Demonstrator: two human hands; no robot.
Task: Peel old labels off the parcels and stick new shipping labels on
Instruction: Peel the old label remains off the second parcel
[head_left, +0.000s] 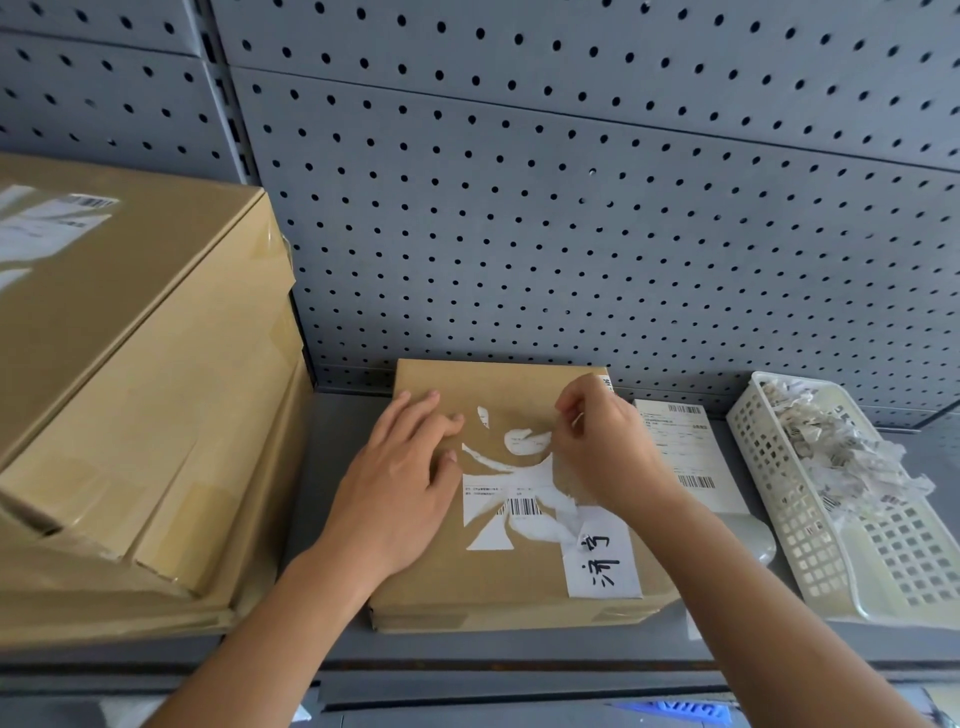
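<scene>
A flat brown parcel lies on the grey shelf in front of me. Its old white label is torn, with ragged scraps and a barcode still stuck to the top. A second white tag with black handwriting sits at its right side. My left hand presses flat on the parcel's left half, fingers straight. My right hand has its fingers curled at the label's upper right and pinches a small torn strip of it. A fresh shipping label sheet lies right of the parcel, partly under my right forearm.
A white perforated basket at the right holds several crumpled label scraps. A tall stack of large brown cartons fills the left, the top one bearing a label. Grey pegboard backs the shelf.
</scene>
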